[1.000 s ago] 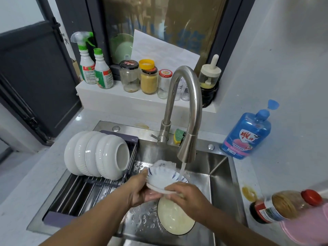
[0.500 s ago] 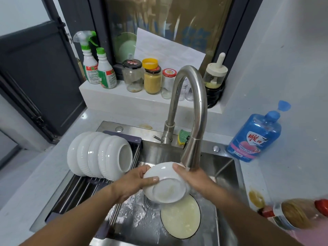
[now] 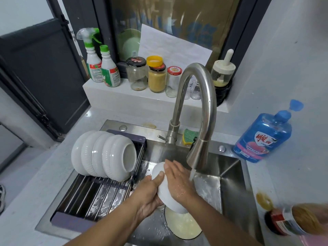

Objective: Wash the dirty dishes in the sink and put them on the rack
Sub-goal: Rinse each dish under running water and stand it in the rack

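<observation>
several washed bowls (image 3: pixel 104 155): stand on edge in a row on the rack (image 3: pixel 99 194), up and left of the grip; judged done.
bowl in hand (image 3: pixel 165 194): white, tipped on edge over the sink (image 3: pixel 236 189), between both hands.
left hand (image 3: pixel 149 194): curls round the bowl's left side, thumb on its upper edge, holding it.
right hand (image 3: pixel 177 181): fingers straight, flat against the bowl's right face; grips nothing.
water (image 3: pixel 192 174): runs from the faucet (image 3: pixel 200 110) just right of the grip, missing the bowl.
plate (image 3: pixel 182 226): lies on the sink floor just below the grip, filmed with pale residue; unwashed.
progress: well along, i judge; this bowl to rack, then the plate.
</observation>
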